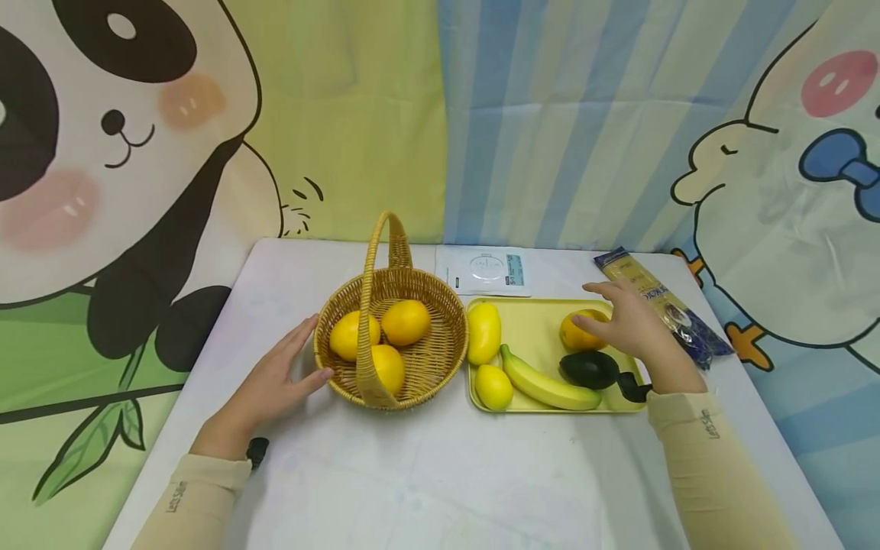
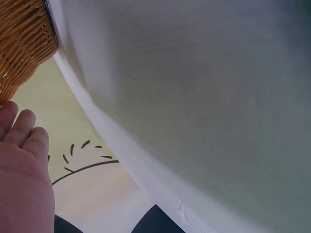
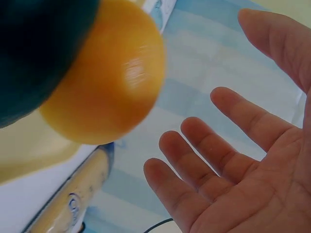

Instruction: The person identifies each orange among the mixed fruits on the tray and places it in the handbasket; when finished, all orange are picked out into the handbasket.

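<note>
My left hand rests at the left side of a wicker basket, fingertips and thumb at its rim. In the left wrist view, its fingers lie extended just below the woven wall. Inside the basket lie three yellow-orange fruits under the tall handle. My right hand hovers over the right part of a yellow tray, fingers spread and nothing in its palm. Closest to it is an orange, apart from the fingers in the right wrist view. A dark avocado lies in front of the orange.
Also on the tray are a banana, a lemon and a long yellow fruit beside the basket. Behind stands a flat white packet. A blue and gold package lies to the right. Printed curtains back the white table.
</note>
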### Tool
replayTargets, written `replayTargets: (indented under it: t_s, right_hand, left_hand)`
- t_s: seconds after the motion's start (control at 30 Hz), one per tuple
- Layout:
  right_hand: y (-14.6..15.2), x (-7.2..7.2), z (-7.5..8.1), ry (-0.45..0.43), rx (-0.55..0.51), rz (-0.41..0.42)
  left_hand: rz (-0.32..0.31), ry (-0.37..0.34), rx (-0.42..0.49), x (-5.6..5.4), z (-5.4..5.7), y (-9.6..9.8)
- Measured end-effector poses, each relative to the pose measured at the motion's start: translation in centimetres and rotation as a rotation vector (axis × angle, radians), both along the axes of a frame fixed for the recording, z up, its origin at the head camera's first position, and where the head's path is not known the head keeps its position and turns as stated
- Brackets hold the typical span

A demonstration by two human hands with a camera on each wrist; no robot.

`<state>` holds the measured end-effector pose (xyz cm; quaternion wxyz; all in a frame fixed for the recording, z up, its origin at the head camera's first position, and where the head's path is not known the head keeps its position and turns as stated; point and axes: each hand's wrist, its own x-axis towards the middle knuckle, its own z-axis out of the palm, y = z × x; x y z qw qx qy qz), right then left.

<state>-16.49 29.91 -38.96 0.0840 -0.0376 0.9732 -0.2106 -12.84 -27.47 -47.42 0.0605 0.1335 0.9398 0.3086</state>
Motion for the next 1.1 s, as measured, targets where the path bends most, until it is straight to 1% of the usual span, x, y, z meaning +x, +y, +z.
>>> replayTargets:
  t_s: [0.33, 0.4, 0.57, 0.9, 1.1]
  right_hand:
    - [1.4, 0.5, -2.2, 0.019, 0.010, 0.013]
    - [1.6, 0.5, -2.6, 0.010, 0.008, 0.006]
    - [1.8, 0.4, -3.3, -0.014, 0.002, -0.011]
    - [2.0, 0.2, -5.0, -0.004, -0.022, -0.007]
    - [1.8, 0.1, -5.4, -0.019, -0.033, -0.013]
  left_hand:
    - [0.004, -0.003, 0.003, 0.1, -0.2, 0.0]
    - [0.003, 0.000, 0.005, 0.1, -0.2, 0.0]
    - [0.004, 0.004, -0.002, 0.1, -0.1, 0.1]
    - [0.003, 0.010, -0.005, 0.0, -0.4, 0.0]
    - [0.006, 0.007, -0.004, 0.1, -0.4, 0.0]
